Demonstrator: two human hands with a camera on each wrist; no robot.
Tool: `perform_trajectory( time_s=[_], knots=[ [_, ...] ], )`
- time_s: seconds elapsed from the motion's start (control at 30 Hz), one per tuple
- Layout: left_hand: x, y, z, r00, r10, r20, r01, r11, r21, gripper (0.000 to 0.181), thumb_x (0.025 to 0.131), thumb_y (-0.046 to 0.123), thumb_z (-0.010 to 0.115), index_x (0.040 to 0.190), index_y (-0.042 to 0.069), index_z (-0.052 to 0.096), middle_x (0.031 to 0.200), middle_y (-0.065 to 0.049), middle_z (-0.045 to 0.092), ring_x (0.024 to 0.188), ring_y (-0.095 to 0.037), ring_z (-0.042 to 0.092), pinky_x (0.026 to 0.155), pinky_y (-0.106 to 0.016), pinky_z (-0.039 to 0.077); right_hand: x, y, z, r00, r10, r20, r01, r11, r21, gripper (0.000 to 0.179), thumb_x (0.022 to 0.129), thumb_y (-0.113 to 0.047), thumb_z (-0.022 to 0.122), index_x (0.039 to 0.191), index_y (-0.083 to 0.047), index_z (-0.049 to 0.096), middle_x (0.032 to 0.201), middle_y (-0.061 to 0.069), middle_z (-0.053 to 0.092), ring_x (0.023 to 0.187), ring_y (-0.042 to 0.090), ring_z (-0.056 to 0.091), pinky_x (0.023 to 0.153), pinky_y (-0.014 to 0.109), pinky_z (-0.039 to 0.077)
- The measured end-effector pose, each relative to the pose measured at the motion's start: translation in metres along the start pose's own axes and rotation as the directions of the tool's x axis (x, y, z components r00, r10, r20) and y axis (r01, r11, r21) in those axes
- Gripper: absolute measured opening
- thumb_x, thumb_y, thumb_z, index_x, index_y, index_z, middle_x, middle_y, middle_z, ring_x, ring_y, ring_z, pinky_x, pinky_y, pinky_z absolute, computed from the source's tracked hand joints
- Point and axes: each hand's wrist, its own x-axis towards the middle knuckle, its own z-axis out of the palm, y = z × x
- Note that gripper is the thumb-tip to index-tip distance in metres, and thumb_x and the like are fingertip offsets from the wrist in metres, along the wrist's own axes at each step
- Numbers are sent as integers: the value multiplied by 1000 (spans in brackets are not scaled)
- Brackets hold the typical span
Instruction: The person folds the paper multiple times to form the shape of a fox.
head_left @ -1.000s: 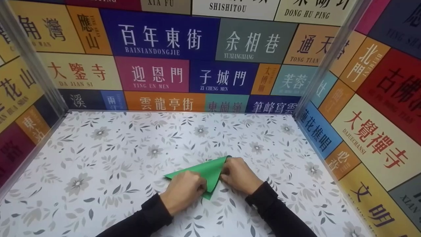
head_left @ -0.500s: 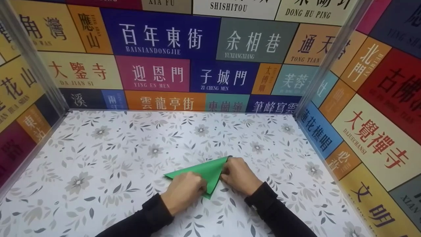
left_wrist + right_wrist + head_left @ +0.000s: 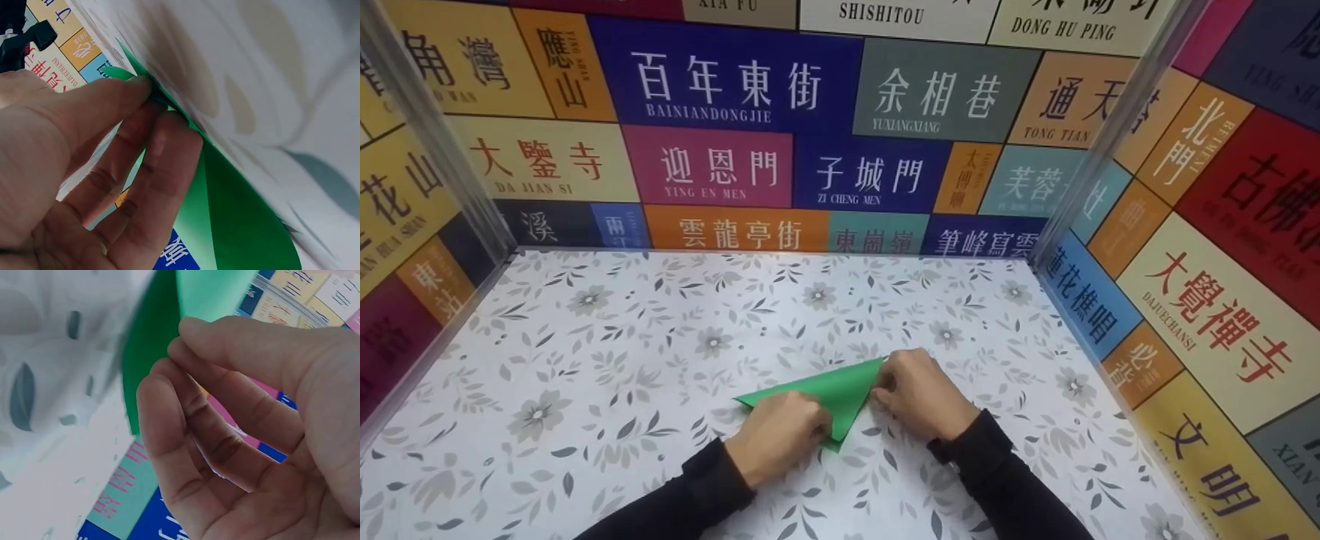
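Observation:
A sheet of green paper (image 3: 851,390), folded into a rough triangle, lies on the floral-patterned table. Two layers show slightly apart at its near corner. My left hand (image 3: 784,431) pinches it near that corner; in the left wrist view, thumb and fingers (image 3: 169,135) meet at the green edge. At the far right corner is my right hand (image 3: 919,390), fingers curled, holding the paper's edge between thumb and fingertips. From the right wrist, the green paper (image 3: 149,354) stands partly lifted, with a fold between a dark and a light face. The left hand covers part of the sheet.
The white table (image 3: 607,337) has a grey leaf and flower print. Panels with coloured sign blocks (image 3: 727,82) stand at the back and on both sides. Clear strips (image 3: 1080,172) run along the panel corners.
The right hand has shifted slightly right and away from me at the paper's far corner. The two layers at the near corner look a little closer together. My left hand stays put.

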Motion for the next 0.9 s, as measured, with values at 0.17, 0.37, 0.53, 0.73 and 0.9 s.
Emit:
perform_trajectory(
  time_s=[0.17, 0.37, 0.53, 0.73, 0.9],
  knots=[
    [0, -1, 0, 1000, 21, -11, -21, 999, 24, 13, 87, 7, 96, 87, 19, 90, 87, 0, 86, 77, -17, 82, 74, -35, 69, 3, -3, 5, 990, -132, -52, 134, 991, 29, 9, 91, 0, 93, 95, -8, 89, 91, 6, 80, 83, 19, 78, 78, 32, 69],
    [0, -2, 1, 998, 48, -31, -46, 997, 60, 15, 85, 8, 97, 85, 20, 89, 85, 2, 86, 76, -18, 81, 72, -35, 68, 5, -4, 21, 964, -262, -44, 263, 964, 19, 14, 92, -2, 94, 104, -6, 89, 102, 9, 79, 93, 22, 79, 84, 33, 71],
    [0, -2, -1, 998, 53, -17, -51, 996, 78, 14, 86, 10, 97, 84, 21, 89, 83, 3, 84, 74, -17, 80, 69, -35, 67, 4, -5, 29, 955, -295, -17, 295, 955, 0, 18, 90, -1, 96, 106, -6, 89, 104, 8, 79, 97, 23, 79, 87, 35, 70],
    [0, -1, -3, 998, 62, 2, -62, 994, 95, 14, 88, 11, 96, 83, 23, 90, 81, 5, 82, 73, -16, 78, 66, -34, 64, 2, -7, 34, 959, -284, 25, 283, 959, 21, 19, 89, -2, 95, 106, -7, 89, 109, 8, 80, 104, 25, 78, 94, 40, 69],
    [1, -3, -2, 997, 77, 21, -79, 991, 106, 14, 90, 12, 94, 84, 23, 90, 80, 6, 81, 72, -15, 76, 64, -33, 62, 0, -8, 37, 967, -247, 62, 245, 969, 39, 16, 90, -4, 94, 104, -9, 90, 108, 5, 79, 104, 22, 76, 95, 40, 67]
  ],
)
